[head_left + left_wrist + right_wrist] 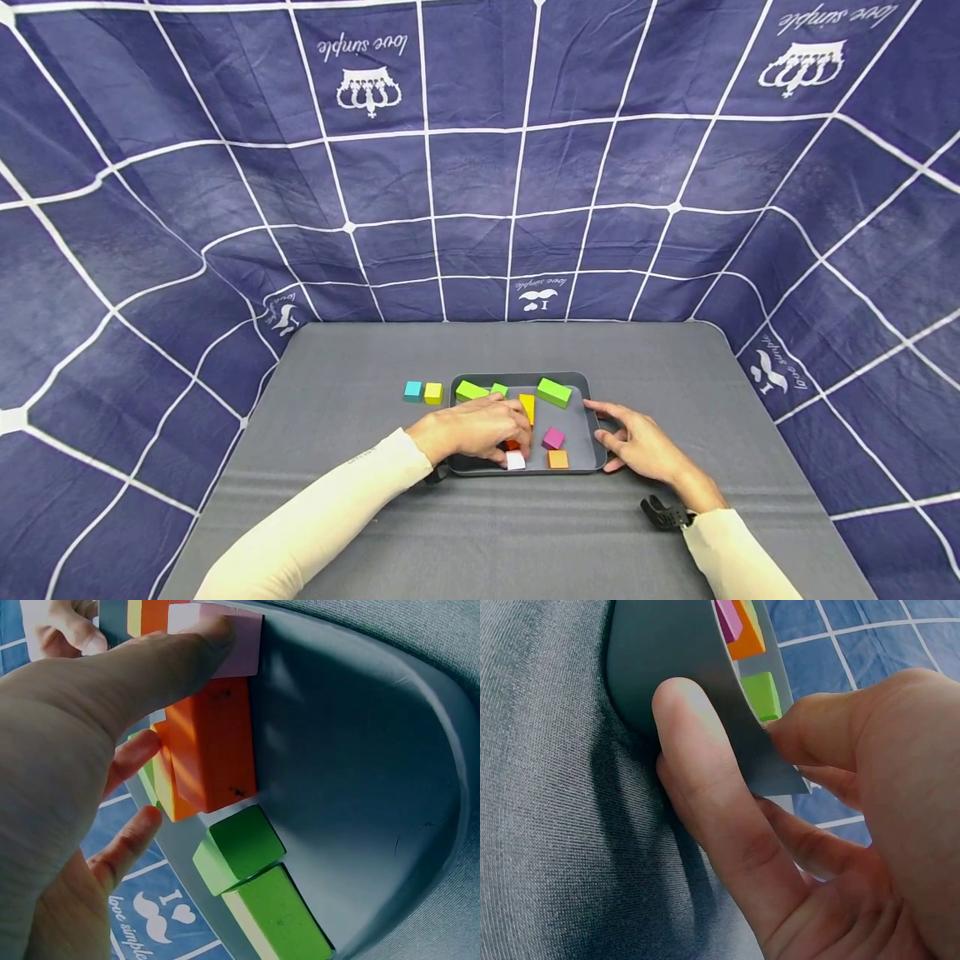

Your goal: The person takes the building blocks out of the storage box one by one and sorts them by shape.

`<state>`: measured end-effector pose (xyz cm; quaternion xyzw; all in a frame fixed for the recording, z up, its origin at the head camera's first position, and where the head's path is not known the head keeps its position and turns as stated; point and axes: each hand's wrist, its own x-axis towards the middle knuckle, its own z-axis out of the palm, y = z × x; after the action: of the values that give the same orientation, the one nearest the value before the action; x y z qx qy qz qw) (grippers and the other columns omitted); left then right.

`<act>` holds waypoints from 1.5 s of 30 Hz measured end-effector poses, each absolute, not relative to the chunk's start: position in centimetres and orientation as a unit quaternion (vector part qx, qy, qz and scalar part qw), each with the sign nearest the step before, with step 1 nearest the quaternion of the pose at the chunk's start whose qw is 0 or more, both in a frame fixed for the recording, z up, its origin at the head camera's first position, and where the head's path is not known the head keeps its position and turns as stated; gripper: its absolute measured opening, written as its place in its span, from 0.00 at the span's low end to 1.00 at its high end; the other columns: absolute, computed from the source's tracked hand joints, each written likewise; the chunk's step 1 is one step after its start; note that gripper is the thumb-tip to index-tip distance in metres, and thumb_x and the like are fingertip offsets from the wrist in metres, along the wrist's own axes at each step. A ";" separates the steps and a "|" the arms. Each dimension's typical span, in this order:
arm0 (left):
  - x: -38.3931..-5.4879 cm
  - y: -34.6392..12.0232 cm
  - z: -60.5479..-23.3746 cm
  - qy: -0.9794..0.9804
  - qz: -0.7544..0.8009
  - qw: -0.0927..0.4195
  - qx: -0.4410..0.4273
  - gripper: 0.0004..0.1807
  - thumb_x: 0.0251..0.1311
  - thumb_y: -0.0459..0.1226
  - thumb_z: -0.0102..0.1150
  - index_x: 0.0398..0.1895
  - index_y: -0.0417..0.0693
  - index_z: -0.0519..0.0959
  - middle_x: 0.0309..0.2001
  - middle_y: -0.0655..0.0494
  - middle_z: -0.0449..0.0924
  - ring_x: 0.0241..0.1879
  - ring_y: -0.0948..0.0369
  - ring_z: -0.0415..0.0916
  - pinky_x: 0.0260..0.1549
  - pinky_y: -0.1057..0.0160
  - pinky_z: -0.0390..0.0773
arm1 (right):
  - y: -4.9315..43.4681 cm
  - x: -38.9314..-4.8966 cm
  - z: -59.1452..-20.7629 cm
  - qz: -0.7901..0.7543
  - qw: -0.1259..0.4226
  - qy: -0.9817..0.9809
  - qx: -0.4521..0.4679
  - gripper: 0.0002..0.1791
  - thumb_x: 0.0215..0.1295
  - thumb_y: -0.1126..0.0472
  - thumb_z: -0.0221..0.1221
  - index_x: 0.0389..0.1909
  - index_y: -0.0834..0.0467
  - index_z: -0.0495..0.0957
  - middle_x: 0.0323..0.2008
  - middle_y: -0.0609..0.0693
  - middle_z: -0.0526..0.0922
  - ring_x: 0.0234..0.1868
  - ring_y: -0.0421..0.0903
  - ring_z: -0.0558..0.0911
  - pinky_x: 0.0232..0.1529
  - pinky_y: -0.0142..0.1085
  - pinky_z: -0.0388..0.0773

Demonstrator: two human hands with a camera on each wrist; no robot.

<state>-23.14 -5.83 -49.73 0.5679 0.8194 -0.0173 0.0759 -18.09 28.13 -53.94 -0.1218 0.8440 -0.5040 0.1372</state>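
Tray (577, 429) on grey cloth (487, 533); navy gridded drape (476, 175) behind, apparently meeting it.

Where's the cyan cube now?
Head view: the cyan cube is on the grey table, outside the tray on its left, just left of the yellow cube.

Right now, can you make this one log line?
left hand: pinching white block in tray | right hand: touching tray | cyan block, yellow block: outside tray
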 end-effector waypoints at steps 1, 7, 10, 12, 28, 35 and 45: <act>-23.1 -5.8 -49.7 0.819 -0.016 0.074 0.568 0.16 0.67 0.51 0.86 0.55 0.75 0.93 0.61 0.80 0.89 0.69 0.69 0.78 0.56 0.64 0.75 | 28.1 -18.1 -54.0 -0.504 0.138 0.844 -0.122 0.33 0.85 0.68 0.65 0.87 0.62 0.72 0.58 0.70 0.87 0.27 0.48 0.94 0.30 0.43 0.94; -23.0 -5.7 -49.8 0.820 -0.005 0.058 0.569 0.12 0.71 0.51 0.83 0.54 0.72 0.92 0.57 0.76 0.90 0.66 0.69 0.80 0.56 0.64 0.76 | 28.1 -18.1 -54.0 -0.499 0.137 0.848 -0.117 0.34 0.84 0.69 0.65 0.87 0.61 0.72 0.49 0.66 0.88 0.26 0.48 0.94 0.31 0.42 0.94; -22.9 -5.7 -49.7 0.820 -0.004 0.052 0.571 0.11 0.72 0.51 0.83 0.53 0.70 0.92 0.55 0.75 0.90 0.65 0.69 0.82 0.57 0.63 0.77 | 28.1 -18.2 -54.1 -0.501 0.136 0.847 -0.118 0.34 0.84 0.69 0.66 0.86 0.61 0.73 0.45 0.64 0.89 0.26 0.47 0.94 0.31 0.42 0.94; -22.9 -5.7 -49.6 0.819 -0.005 0.048 0.572 0.11 0.72 0.52 0.82 0.52 0.69 0.91 0.54 0.74 0.90 0.63 0.68 0.82 0.58 0.63 0.77 | 28.1 -18.2 -54.1 -0.502 0.134 0.846 -0.122 0.34 0.84 0.69 0.66 0.86 0.62 0.73 0.44 0.63 0.89 0.27 0.48 0.94 0.31 0.43 0.94; -22.6 -6.2 -49.3 0.830 0.036 0.012 0.556 0.15 0.76 0.52 0.79 0.59 0.63 0.90 0.54 0.69 0.90 0.59 0.66 0.83 0.56 0.64 0.81 | 28.0 -18.1 -54.2 -0.497 0.131 0.849 -0.120 0.34 0.82 0.69 0.66 0.86 0.62 0.73 0.40 0.63 0.87 0.25 0.49 0.94 0.30 0.43 0.94; -22.5 -7.1 -48.9 0.839 0.068 -0.017 0.540 0.17 0.77 0.52 0.78 0.63 0.62 0.90 0.56 0.69 0.92 0.57 0.64 0.84 0.64 0.60 0.82 | 28.0 -18.0 -54.3 -0.501 0.129 0.848 -0.114 0.35 0.82 0.70 0.66 0.86 0.61 0.73 0.40 0.62 0.87 0.25 0.51 0.94 0.30 0.42 0.93; -22.0 -8.9 -48.9 0.857 0.098 -0.040 0.504 0.16 0.77 0.47 0.77 0.63 0.61 0.91 0.55 0.65 0.89 0.59 0.63 0.86 0.65 0.57 0.83 | 27.8 -17.9 -54.3 -0.499 0.122 0.851 -0.107 0.34 0.81 0.71 0.66 0.86 0.60 0.75 0.46 0.63 0.84 0.25 0.48 0.93 0.29 0.42 0.93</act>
<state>-22.05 -8.87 -48.86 0.5043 0.8569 0.0984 -0.0402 -17.94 27.83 -54.32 -0.1070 0.8513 -0.4991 0.1219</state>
